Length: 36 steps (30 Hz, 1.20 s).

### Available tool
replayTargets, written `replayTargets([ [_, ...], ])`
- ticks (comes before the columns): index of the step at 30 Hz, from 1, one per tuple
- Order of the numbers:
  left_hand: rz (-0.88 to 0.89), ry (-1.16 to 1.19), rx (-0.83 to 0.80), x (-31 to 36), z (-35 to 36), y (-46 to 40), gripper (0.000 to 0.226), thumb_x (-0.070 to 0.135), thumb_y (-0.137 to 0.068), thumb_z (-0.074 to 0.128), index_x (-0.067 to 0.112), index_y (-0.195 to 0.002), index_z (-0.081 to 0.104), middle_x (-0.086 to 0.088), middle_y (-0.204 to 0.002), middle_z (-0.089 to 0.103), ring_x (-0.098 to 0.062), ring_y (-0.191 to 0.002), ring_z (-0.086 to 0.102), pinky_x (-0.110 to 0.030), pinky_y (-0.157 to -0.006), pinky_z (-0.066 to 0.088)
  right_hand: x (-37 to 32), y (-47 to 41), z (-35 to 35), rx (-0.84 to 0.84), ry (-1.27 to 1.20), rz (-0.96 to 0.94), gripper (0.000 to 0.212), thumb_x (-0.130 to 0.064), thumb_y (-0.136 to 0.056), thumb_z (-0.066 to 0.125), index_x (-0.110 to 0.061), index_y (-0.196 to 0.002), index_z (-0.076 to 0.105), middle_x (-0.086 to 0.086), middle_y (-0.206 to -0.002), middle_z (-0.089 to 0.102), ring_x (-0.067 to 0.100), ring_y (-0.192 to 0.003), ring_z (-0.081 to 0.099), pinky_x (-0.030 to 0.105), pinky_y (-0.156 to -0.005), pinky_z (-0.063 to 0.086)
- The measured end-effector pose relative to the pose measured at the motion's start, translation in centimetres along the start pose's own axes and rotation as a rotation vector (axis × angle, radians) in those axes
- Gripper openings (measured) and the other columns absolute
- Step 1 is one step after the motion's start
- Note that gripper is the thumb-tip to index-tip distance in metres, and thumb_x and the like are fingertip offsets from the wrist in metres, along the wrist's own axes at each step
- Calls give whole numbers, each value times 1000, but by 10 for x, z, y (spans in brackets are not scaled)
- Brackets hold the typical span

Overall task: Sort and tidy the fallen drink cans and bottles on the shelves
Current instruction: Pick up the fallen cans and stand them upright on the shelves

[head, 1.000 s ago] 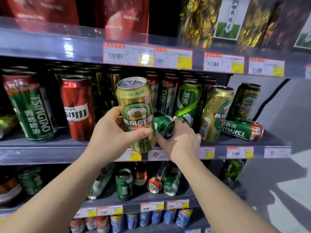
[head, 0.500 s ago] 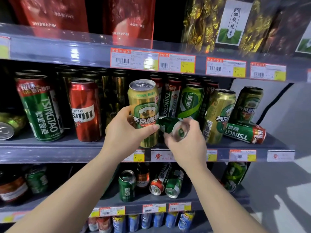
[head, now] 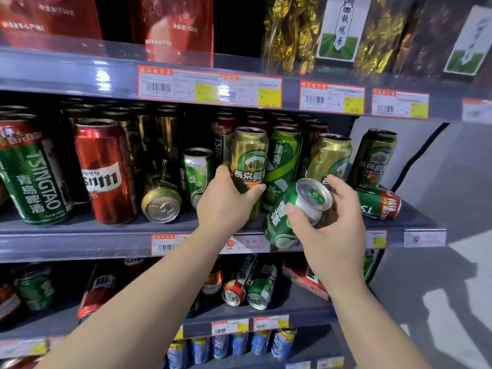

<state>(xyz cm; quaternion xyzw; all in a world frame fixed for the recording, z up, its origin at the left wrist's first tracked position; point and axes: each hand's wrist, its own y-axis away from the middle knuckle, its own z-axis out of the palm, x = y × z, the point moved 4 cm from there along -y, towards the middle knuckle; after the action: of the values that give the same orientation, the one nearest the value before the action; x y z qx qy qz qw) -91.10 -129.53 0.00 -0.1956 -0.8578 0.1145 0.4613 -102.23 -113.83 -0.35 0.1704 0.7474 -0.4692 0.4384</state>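
My left hand (head: 225, 202) grips a gold and green can (head: 249, 161), upright on the middle shelf (head: 80, 235). My right hand (head: 330, 222) holds a green can (head: 286, 217) by its top end, tilted, top toward me, in front of the shelf edge. A gold can (head: 161, 205) lies on its side to the left, its top facing out. A green and red Tsingtao can (head: 379, 203) lies on its side at the right end. Upright cans stand behind and around both hands.
A tall green Tsingtao can (head: 34, 179) and a red can (head: 106, 171) stand at the left. On the lower shelf (head: 266, 312) two cans (head: 249, 286) lie tipped beside a red box (head: 306, 280). Blue cans (head: 234, 344) fill the bottom shelf. Bags sit on top.
My right hand has lifted the green can off the shelf and turned its top toward me. My left hand moved the gold and green can right and back, uncovering a fallen gold can.
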Motion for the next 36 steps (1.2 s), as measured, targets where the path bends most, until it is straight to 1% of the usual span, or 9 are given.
replayTargets([
  [8,30,45,-55,-18,5,-1,69,41,-67,85,18,-122,50,3,-113,65,-19,-102,61,-28,-77,45,4,-7,-7,-34,49,4,65,-42,-71,77,-34,-130,53,-29,-114,58,-4,-107,55,10,-84,43],
  [15,72,-44,-41,-18,-5,-1,64,44,-72,80,15,-124,56,1,-114,67,-20,-106,61,-28,-82,47,-4,-9,8,-100,55,-19,64,-49,-69,73,-36,-128,54,-21,-119,60,4,-111,57,24,-89,47],
  [18,269,-82,275,-19,-46,11,58,35,-76,80,8,-123,60,-5,-107,65,-21,-102,59,-22,-83,40,-7,-10,14,-126,39,-17,67,-47,-69,74,-33,-131,53,-20,-122,59,2,-113,54,14,-87,42],
  [20,243,-92,428,-25,-70,2,59,34,-73,81,8,-120,58,-7,-109,60,-24,-107,53,-22,-87,37,-10,-13,18,-129,32,-18,67,-45,-70,75,-31,-132,53,-19,-123,58,2,-114,54,17,-90,44],
  [23,17,-138,235,-35,-73,-32,91,51,-65,82,9,-136,42,-11,-123,57,-30,-117,52,-36,-93,46,-16,-15,25,-135,18,-20,67,-43,-72,77,-30,-133,53,-20,-124,56,3,-117,53,22,-94,44],
  [26,-74,-240,27,-36,-66,-47,80,60,-69,75,10,-125,47,0,-99,59,-28,-106,61,-30,-72,42,-20,-17,29,-155,15,-10,69,-42,-72,78,-30,-135,52,-21,-126,54,3,-120,51,24,-98,43],
  [28,-34,-247,12,-33,-69,-46,69,62,-69,74,14,-116,55,3,-93,59,-25,-101,62,-29,-71,42,-19,-17,27,-179,8,-2,73,-45,-71,77,-31,-137,50,-20,-129,54,4,-122,51,33,-103,45],
  [32,102,-35,61,-26,-79,-13,76,55,-66,80,21,-129,54,6,-119,64,-14,-111,59,-27,-86,46,-15,-14,13,-264,-2,35,90,-59,-59,76,-34,-141,45,-24,-130,51,0,-123,49,38,-105,44],
  [36,161,256,-4,-20,-99,43,64,47,-60,86,36,-117,58,22,-100,68,7,-94,64,-14,-83,49,1,-10,-13,-381,21,73,104,-81,-40,74,-39,-133,52,-23,-131,57,0,-121,54,41,-101,47],
])
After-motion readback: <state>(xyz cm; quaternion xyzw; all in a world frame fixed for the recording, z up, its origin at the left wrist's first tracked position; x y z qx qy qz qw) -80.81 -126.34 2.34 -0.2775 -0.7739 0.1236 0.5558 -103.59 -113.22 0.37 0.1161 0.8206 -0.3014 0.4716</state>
